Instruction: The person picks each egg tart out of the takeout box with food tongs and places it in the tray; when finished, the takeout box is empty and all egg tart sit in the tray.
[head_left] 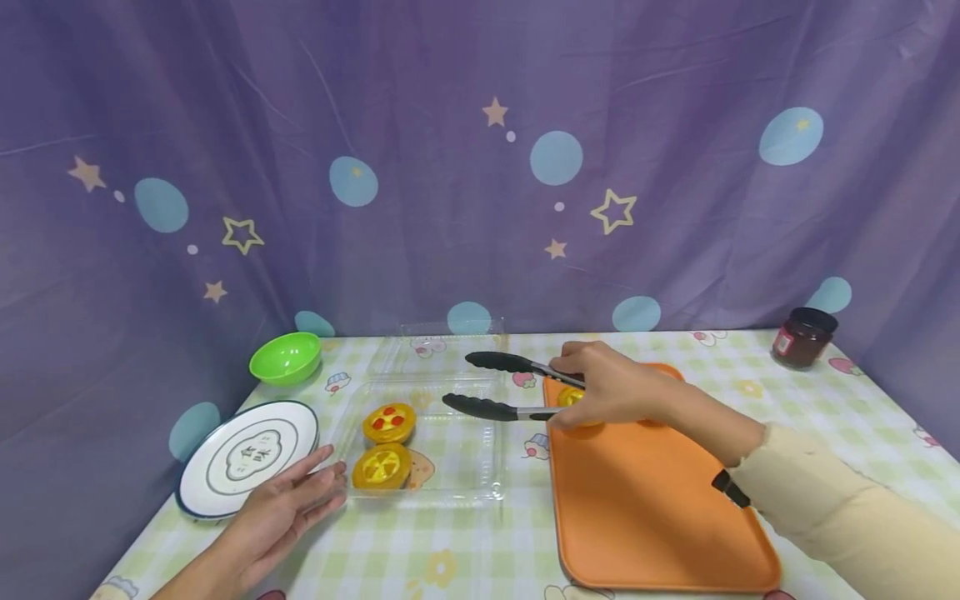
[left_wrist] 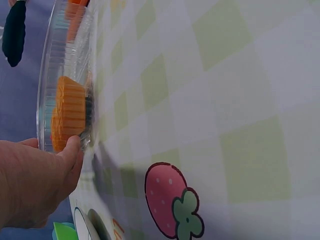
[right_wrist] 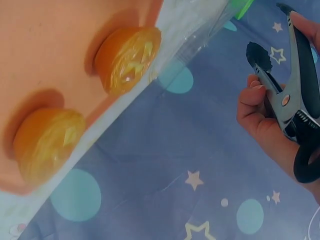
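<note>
My right hand (head_left: pixel 611 385) grips a pair of kitchen tongs (head_left: pixel 483 407), whose black tips stand apart over the right side of a clear plastic container (head_left: pixel 468 493). Inside the container, at its left, sit a tart with red pieces on top (head_left: pixel 389 422) and a tart with a yellow topping (head_left: pixel 382 467). With fingers extended, my left hand (head_left: pixel 273 512) is right at the container's left wall. Two more yellow-topped tarts, a nearer (right_wrist: pixel 127 60) and a farther one (right_wrist: pixel 49 145) in the right wrist view, rest on an orange tray (head_left: pixel 645 517), partly hidden by my right hand in the head view.
The container's clear lid (head_left: pixel 438 354) lies folded back behind it. At the left are a white plate (head_left: pixel 217 467) with a dark rim and a green bowl (head_left: pixel 287 358). A dark-lidded jar (head_left: pixel 804 337) stands at the back right, near the purple curtain (head_left: pixel 480 208).
</note>
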